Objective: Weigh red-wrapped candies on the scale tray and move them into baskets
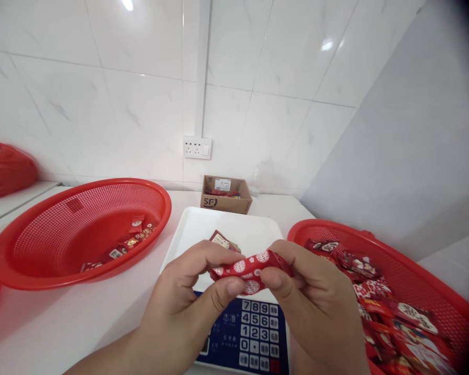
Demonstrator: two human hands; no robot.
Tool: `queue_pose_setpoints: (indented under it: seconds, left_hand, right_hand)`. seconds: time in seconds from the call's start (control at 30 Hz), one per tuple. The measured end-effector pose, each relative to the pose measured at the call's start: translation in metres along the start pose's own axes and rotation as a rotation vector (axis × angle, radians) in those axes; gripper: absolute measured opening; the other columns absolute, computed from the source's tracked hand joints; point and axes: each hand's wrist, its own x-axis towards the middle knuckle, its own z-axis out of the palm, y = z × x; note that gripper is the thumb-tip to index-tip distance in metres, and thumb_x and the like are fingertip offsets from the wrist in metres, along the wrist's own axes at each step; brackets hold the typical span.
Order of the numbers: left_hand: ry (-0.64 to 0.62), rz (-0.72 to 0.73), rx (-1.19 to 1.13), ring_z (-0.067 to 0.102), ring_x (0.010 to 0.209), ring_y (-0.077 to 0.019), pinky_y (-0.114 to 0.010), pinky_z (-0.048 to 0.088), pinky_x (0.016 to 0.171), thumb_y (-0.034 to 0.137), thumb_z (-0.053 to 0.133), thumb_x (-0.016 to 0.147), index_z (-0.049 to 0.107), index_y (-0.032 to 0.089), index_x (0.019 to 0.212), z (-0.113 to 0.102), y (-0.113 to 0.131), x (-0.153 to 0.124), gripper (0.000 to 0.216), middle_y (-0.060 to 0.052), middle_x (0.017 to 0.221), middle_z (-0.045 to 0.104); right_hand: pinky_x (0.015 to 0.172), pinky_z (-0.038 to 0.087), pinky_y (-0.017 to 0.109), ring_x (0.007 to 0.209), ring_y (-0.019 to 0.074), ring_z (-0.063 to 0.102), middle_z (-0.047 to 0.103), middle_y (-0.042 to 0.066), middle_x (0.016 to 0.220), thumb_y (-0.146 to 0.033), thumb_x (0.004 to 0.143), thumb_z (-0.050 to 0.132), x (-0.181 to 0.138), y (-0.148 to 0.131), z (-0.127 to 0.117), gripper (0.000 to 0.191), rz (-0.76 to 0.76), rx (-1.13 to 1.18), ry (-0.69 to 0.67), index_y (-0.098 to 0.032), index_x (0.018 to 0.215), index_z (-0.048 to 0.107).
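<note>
Over a white scale (189,232), a red packet (239,266) with white round emblems is held by 2 hands: the left hand (189,294) pinches 1 end between thumb and fingers, the right hand (315,297) grips the other likewise. Beyond it, a smaller wrapper (221,239) lies on the scale. Red baskets with packets, left (78,234) and right (408,260), flank it; a cardboard box (229,204) stands behind.

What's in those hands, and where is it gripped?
A red packet, pinched between thumbs and fingers: left hand toward its left end, right hand toward its right.
</note>
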Motion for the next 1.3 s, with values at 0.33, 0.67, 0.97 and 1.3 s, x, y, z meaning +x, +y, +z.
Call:
queue_pose_setpoints:
  seconds: [0.33,0.67,0.97,1.3]
  left_hand:
    - [0.022,0.006,0.089,0.059,0.077,-0.0142,-0.024,0.046,0.069,0.031,0.059,0.089,0.066,0.025,0.096,0.0,-0.001,0.0,0.012,-0.002,0.091,0.067]
    - [-0.129,-0.071,0.123,0.046,0.063,-0.0116,-0.021,0.039,0.057,0.046,0.055,0.088,0.058,0.019,0.076,-0.004,0.001,0.004,0.03,0.002,0.07,0.053]
    - [-0.119,-0.05,0.132,0.043,0.056,-0.0109,-0.02,0.037,0.05,0.057,0.06,0.081,0.056,0.019,0.07,-0.005,-0.001,0.005,0.04,0.002,0.062,0.051]
    - [-0.057,0.033,0.108,0.043,0.054,-0.0126,-0.024,0.035,0.051,0.056,0.05,0.087,0.058,0.019,0.067,-0.009,0.0,-0.011,0.043,0.0,0.06,0.053]
  right_hand:
    - [0.047,0.037,0.019,0.052,0.0087,0.051,0.062,-0.007,0.065,-0.036,0.089,0.059,0.001,0.0,-0.004,0.014,0.065,-0.03,-0.171,-0.024,0.08,0.061]
    - [0.05,0.033,0.02,0.053,0.0068,0.044,0.054,-0.008,0.065,-0.03,0.092,0.057,-0.003,-0.003,0.004,0.024,0.013,0.027,-0.209,-0.021,0.072,0.047]
    - [0.05,0.033,0.019,0.054,0.0064,0.045,0.054,-0.007,0.065,-0.039,0.093,0.055,-0.006,-0.006,-0.002,0.029,0.068,0.076,-0.23,-0.021,0.071,0.049]
    - [0.05,0.035,0.021,0.058,0.0096,0.042,0.049,-0.004,0.066,-0.048,0.092,0.05,-0.005,-0.01,-0.001,0.034,0.187,0.323,-0.308,-0.02,0.073,0.049]
